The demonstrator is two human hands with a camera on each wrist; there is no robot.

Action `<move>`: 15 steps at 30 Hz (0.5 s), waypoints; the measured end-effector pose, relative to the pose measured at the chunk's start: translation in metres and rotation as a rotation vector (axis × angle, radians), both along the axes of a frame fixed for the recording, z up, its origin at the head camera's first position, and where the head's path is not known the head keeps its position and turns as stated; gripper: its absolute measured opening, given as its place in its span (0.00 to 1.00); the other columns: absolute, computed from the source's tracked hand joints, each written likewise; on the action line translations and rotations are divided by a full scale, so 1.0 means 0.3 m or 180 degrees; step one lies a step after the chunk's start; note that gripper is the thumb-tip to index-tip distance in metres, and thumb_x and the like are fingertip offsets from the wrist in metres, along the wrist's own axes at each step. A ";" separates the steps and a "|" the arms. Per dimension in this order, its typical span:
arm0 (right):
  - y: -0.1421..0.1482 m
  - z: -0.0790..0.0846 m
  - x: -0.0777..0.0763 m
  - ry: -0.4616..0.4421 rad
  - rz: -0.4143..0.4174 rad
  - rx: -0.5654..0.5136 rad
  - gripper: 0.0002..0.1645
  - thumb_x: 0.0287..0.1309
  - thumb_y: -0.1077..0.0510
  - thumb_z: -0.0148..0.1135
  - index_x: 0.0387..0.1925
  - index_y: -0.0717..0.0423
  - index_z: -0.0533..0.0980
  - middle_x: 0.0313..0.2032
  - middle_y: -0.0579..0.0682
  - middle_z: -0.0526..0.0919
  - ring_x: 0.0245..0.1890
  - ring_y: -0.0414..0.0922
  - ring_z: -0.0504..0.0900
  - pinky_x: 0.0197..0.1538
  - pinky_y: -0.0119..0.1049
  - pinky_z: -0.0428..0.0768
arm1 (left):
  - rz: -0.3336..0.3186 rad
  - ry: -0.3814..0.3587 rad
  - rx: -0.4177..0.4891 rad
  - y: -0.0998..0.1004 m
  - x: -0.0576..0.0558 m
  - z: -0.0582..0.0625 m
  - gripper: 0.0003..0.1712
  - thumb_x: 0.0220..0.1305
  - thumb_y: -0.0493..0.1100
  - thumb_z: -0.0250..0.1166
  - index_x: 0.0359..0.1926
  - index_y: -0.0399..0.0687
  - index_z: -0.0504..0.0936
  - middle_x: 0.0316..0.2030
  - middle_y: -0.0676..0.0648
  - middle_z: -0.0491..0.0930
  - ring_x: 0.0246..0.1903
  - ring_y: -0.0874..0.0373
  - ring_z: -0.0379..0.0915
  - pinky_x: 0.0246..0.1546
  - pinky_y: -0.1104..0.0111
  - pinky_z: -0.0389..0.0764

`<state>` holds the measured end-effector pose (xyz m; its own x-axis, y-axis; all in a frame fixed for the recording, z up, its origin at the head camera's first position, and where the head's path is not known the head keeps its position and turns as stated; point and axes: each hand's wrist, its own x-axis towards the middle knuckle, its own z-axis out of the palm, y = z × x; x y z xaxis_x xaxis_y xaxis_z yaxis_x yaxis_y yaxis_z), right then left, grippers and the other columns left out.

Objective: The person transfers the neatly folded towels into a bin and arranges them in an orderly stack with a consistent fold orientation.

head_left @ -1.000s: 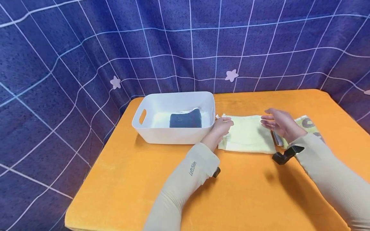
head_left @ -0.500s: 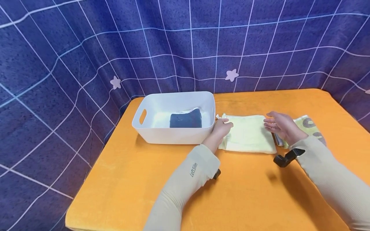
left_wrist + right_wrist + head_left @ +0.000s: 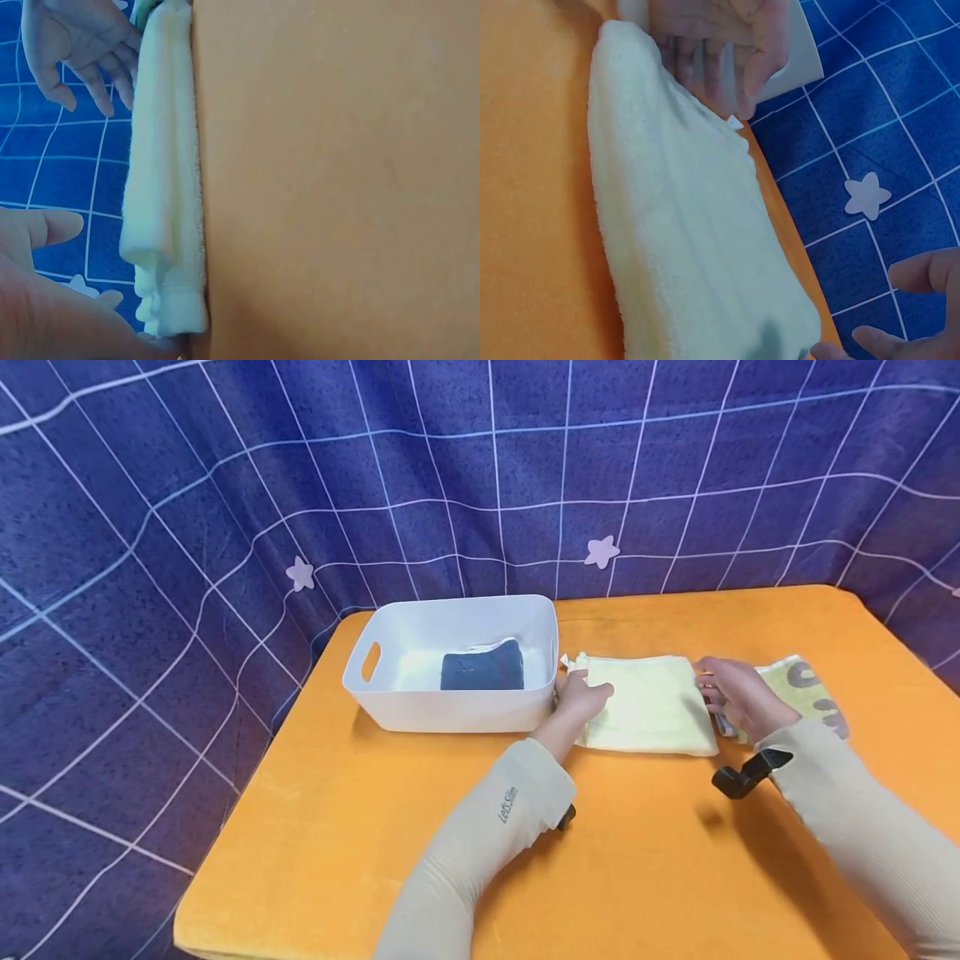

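Note:
A pale yellow folded towel (image 3: 651, 703) lies flat on the table, its layered edge facing the front in the left wrist view. My left hand (image 3: 581, 698) is at the towel's left edge, between it and the white bin (image 3: 450, 712). In the right wrist view its fingers (image 3: 712, 71) extend downward alongside that edge. My right hand (image 3: 738, 693) stands at the towel's right edge, thumb apart from the fingers, as the left wrist view shows. Behind the right hand lies a green-and-grey patterned towel (image 3: 804, 693), partly hidden by it.
Inside the bin sits a folded dark blue cloth (image 3: 483, 668). Everything stands on an orange-covered table (image 3: 337, 827). A blue grid-patterned curtain (image 3: 420, 468) with star shapes hangs behind and to the left.
My right hand has shifted slightly right and down toward the pale towel's right edge. The left hand has turned a little, its thumb now further over the towel. The towel stays about in place.

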<state>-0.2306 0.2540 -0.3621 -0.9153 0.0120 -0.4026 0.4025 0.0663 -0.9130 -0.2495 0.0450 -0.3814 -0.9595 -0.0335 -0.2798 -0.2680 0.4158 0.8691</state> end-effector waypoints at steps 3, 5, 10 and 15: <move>0.003 -0.006 -0.003 -0.0049 0.0062 -0.0037 0.44 0.65 0.48 0.40 0.70 0.62 0.32 0.69 0.63 0.39 0.68 0.57 0.43 0.66 0.49 0.51 | -0.0001 -0.0043 -0.0076 -0.003 -0.006 -0.005 0.37 0.55 0.47 0.60 0.67 0.51 0.61 0.65 0.42 0.51 0.65 0.50 0.43 0.60 0.62 0.56; 0.005 -0.008 -0.004 -0.0060 0.0086 -0.0032 0.43 0.65 0.49 0.40 0.70 0.62 0.34 0.69 0.64 0.42 0.67 0.57 0.47 0.65 0.47 0.54 | 0.0007 -0.0037 -0.0075 -0.005 -0.010 -0.008 0.39 0.55 0.47 0.59 0.68 0.48 0.58 0.66 0.42 0.52 0.65 0.51 0.46 0.60 0.63 0.58; 0.007 -0.015 -0.006 -0.0269 -0.0026 -0.0016 0.15 0.62 0.51 0.46 0.47 0.52 0.65 0.39 0.51 0.71 0.39 0.44 0.72 0.44 0.35 0.71 | 0.0044 0.0049 -0.0145 -0.009 -0.014 -0.018 0.40 0.57 0.47 0.59 0.68 0.41 0.56 0.67 0.42 0.54 0.64 0.54 0.51 0.57 0.67 0.63; 0.002 -0.031 -0.012 -0.0403 0.0043 0.0078 0.09 0.60 0.53 0.46 0.37 0.54 0.63 0.29 0.46 0.63 0.34 0.41 0.68 0.38 0.33 0.71 | 0.0045 0.0161 -0.0174 -0.011 -0.019 -0.028 0.37 0.57 0.46 0.59 0.66 0.39 0.61 0.64 0.43 0.61 0.57 0.55 0.61 0.52 0.67 0.68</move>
<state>-0.2343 0.2546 -0.3715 -0.8572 0.0113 -0.5148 0.5135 0.0941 -0.8529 -0.2552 0.0418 -0.3898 -0.9717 -0.0611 -0.2284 -0.2305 0.4595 0.8577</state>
